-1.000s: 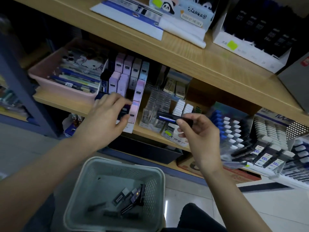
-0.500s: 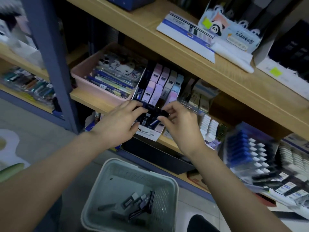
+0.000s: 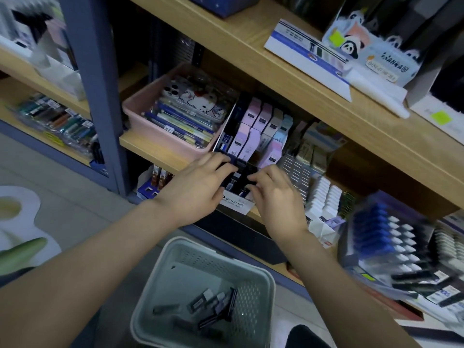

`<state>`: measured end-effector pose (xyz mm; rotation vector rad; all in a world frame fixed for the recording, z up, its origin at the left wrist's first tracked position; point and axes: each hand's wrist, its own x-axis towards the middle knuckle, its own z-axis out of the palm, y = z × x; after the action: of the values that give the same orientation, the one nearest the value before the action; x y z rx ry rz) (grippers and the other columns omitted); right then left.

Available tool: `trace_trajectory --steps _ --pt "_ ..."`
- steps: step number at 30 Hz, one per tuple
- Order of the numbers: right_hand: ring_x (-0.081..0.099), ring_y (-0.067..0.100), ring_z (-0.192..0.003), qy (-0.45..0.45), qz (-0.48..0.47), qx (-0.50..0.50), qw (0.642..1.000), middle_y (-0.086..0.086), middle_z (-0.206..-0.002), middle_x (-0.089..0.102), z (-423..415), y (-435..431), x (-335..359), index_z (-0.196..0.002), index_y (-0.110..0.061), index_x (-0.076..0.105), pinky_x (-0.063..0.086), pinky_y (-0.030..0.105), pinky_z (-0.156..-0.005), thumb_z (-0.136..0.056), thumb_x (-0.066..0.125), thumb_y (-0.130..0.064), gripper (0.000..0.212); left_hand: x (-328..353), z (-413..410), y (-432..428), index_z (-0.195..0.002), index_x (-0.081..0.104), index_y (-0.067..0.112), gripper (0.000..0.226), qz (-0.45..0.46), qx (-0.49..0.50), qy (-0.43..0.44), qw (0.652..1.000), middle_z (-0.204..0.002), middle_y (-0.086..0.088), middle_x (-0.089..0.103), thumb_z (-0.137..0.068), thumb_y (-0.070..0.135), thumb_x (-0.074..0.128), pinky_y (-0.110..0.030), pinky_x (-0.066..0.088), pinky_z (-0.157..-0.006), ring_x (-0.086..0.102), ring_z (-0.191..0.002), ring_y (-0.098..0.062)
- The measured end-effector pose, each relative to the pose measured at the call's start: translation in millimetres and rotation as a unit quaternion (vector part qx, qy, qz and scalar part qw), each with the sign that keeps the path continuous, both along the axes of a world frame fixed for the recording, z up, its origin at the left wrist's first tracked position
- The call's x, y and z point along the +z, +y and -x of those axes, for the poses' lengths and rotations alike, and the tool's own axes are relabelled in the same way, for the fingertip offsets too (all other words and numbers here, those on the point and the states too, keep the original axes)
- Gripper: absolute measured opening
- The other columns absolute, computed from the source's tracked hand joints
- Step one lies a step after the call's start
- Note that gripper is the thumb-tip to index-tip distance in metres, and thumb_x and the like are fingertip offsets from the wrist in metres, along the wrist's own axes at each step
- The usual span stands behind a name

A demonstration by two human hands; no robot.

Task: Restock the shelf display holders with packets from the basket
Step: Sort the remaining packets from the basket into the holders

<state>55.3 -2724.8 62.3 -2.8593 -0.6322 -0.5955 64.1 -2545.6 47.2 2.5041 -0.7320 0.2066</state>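
Head view: grey basket (image 3: 200, 243) is sitting nearest, holding a few loose packets (image 3: 213, 301). Beyond it, both hands are working at the front row of the display holder (image 3: 234, 200) on the wooden shelf (image 3: 150, 146). Left hand (image 3: 198, 187) is laying bent fingers over that row; whether its grip is closing on anything, cannot tell. Right hand (image 3: 276, 197) is pinching one dark packet (image 3: 242, 177) there, grip closed on it. Pink tray (image 3: 143, 106) is standing just left of the holder.
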Motion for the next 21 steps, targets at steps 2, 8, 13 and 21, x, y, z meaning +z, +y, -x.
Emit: trace_trajectory --steps 2,8,13,21 --pt "0.061 0.025 -0.073 -0.028 0.018 0.005 0.999 0.007 -0.082 0.060 2.0 -2.3 -2.4 -0.095 -0.005 0.070 0.052 0.034 -0.050 -0.078 0.072 -0.003 0.017 -0.4 1.5 -0.3 -0.139 0.041 0.013 0.050 -0.003 0.001 0.000 1.000 -0.142 -0.007 0.038 -0.090 0.010 0.052 -0.023 0.018 -0.107 0.029 -0.135 -0.019" --pt "0.052 0.020 -0.089 -0.041 0.006 -0.007 0.999 0.005 -0.098 0.059 27.9 -9.3 -11.5 -0.115 -0.013 0.053 0.046 0.031 -0.077 -0.092 0.045 -0.018 0.025 -6.5 19.5 1.6 -0.124 0.053 0.007 0.041 0.005 0.029 -0.083 0.996 -0.130 -0.013 0.051 -0.084 0.009 0.050 -0.033 0.023 -0.109 0.039 -0.125 -0.025" --pt "0.054 0.018 -0.084 0.043 -0.006 0.065 0.997 0.003 -0.090 0.059 67.6 -19.4 -64.0 -0.103 -0.017 0.048 0.044 0.027 -0.073 -0.088 0.051 -0.015 0.016 -44.2 56.7 1.8 -0.110 0.057 0.010 0.034 -0.020 0.032 -0.041 0.998 -0.109 -0.008 0.058 -0.083 0.020 0.039 -0.031 0.030 -0.087 0.046 -0.102 -0.020" --pt "0.039 0.021 -0.126 0.489 0.046 0.015 0.871 0.004 -0.141 0.037 104.0 -33.2 -187.8 -0.140 -0.017 0.035 0.033 0.029 -0.096 -0.101 0.040 -0.020 0.040 -153.5 118.3 26.4 -0.121 0.054 0.007 0.051 -0.004 0.169 0.181 0.969 -0.114 -0.012 0.059 -0.085 0.036 0.034 -0.041 0.048 -0.079 0.060 -0.091 -0.034"
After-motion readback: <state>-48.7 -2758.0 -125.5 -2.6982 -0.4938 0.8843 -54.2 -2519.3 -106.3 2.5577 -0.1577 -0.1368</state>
